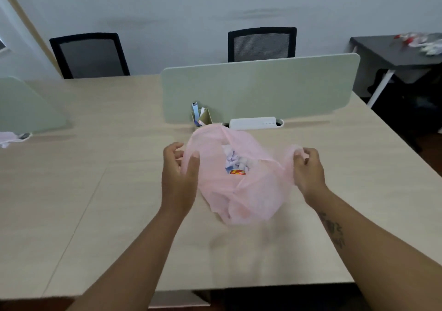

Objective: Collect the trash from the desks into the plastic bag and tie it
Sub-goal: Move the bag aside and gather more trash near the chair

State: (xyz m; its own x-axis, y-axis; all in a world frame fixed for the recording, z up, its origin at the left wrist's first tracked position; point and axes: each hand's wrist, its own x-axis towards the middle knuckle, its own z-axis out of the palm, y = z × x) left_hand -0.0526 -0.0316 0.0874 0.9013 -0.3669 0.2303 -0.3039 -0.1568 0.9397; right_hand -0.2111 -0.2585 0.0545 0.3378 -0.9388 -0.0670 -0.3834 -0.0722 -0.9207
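Observation:
A thin pink plastic bag point(241, 191) stands on the light wooden desk point(95, 191), its mouth held wide. Crumpled white paper and a red-and-yellow wrapper point(236, 162) lie inside it. My left hand point(178, 174) grips the bag's left rim, thumb on the inside of the plastic. My right hand point(308, 169) pinches the right handle and pulls it outward. Both hands hold the bag stretched between them.
A pale green divider panel point(260, 88) stands behind the bag, with a pen holder point(202, 117) and a white power strip point(253, 123) at its foot. Two black mesh chairs point(262, 44) face the far side. A dark side table point(392, 52) at right carries scraps.

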